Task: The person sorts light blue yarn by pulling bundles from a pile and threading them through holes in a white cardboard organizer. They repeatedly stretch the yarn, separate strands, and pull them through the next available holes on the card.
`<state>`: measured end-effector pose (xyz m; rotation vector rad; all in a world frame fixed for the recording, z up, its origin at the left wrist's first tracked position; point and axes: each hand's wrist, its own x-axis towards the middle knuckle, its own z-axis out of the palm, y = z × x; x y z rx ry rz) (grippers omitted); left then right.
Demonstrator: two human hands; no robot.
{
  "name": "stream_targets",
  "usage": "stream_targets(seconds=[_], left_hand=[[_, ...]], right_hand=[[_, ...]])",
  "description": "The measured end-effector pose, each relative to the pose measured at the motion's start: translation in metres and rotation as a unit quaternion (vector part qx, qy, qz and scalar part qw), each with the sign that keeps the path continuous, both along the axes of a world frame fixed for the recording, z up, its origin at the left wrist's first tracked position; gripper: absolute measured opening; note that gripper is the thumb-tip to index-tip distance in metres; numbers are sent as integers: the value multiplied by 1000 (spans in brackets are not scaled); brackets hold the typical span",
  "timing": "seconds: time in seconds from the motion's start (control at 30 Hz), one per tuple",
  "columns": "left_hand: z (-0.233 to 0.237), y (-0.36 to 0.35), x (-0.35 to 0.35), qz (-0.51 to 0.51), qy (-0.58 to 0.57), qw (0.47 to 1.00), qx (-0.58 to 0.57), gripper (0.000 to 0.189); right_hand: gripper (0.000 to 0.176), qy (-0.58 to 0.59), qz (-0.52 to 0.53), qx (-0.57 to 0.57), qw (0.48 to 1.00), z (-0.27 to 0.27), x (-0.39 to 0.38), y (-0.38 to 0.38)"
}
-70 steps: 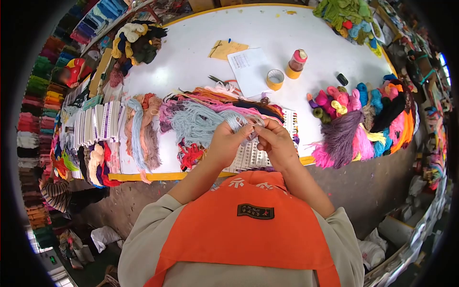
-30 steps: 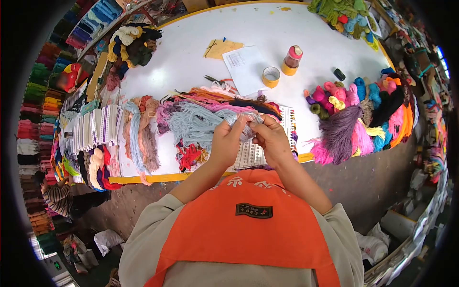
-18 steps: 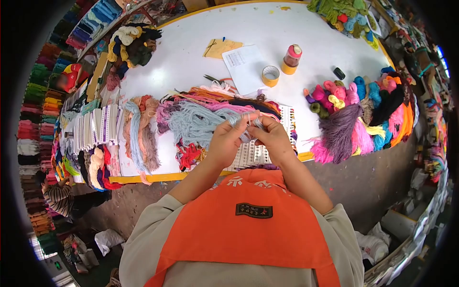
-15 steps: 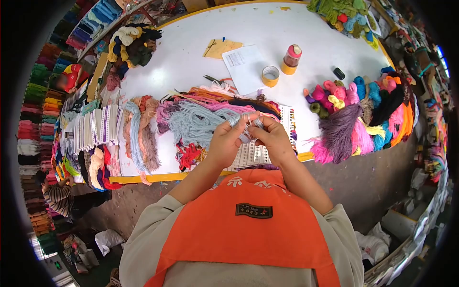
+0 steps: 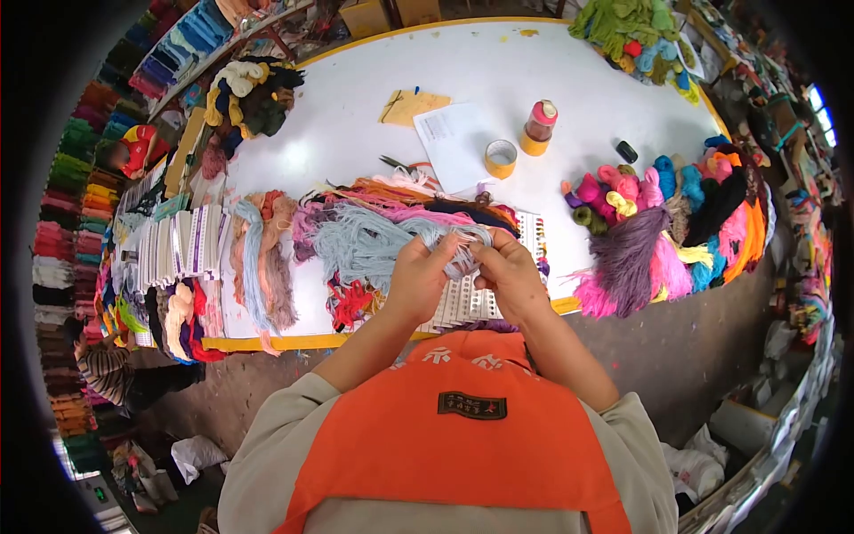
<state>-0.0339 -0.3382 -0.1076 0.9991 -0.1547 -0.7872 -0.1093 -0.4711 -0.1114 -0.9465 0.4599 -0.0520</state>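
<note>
Both hands come together over the front of the table on a bundle of pale blue-grey yarn (image 5: 365, 236). My left hand (image 5: 422, 274) is closed on the end of the bundle from the left. From the right, my right hand (image 5: 511, 271) pinches its strands. The yarn's bulk spreads leftward over pink, orange and dark skeins (image 5: 400, 198). Below the hands lie white cards with rows of holes (image 5: 463, 301), partly covered by my hands and forearms. A tangle of red yarn (image 5: 349, 304) sits left of my left forearm.
A paper sheet (image 5: 458, 147), a tape roll (image 5: 500, 158) and a pink-lidded bottle (image 5: 539, 127) stand beyond the yarn. Scissors (image 5: 397, 164) lie nearby. Colourful skeins (image 5: 636, 240) hang over the right edge. White card stacks (image 5: 182, 240) sit left. Two other people are at far left.
My hands have shifted slightly down, toward my body, still holding the blue-grey yarn. The fingers have changed position on its strands. The view has tilted a little.
</note>
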Motion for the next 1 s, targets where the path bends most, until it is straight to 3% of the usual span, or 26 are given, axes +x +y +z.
stream_targets(seconds=[0.2,0.37,0.57,0.7,0.77,0.83,0.87,0.9,1.0], left_hand=[[2,0,0,-6,0,1000,-13,25],[0,2,-2,13,2,1000,-14,26],[1,2,-2,-14,-1,1000,-27,26],[6,1,-6,14,25,999,-19,25],[-2,2,-8,26,-30,999,-2,23],[-20,11,-6,21,-120,980,157,21],[-20,8,-7,24,-117,987,104,19],[-8,7,-8,-1,-131,982,138,18],[-20,2,-7,22,-101,993,58,16]], right_hand=[[18,-21,10,-122,992,5,-1,5],[18,-7,0,-74,997,14,-3,6],[18,-18,16,-192,981,12,-3,9],[16,-21,-5,-130,991,11,-2,9],[16,-19,-8,-95,995,10,-5,11],[19,-15,7,-143,990,-11,-9,10],[24,-20,50,-169,984,-27,-13,5],[36,-16,50,-172,984,-57,-11,5],[17,-34,16,-34,999,4,-14,8]])
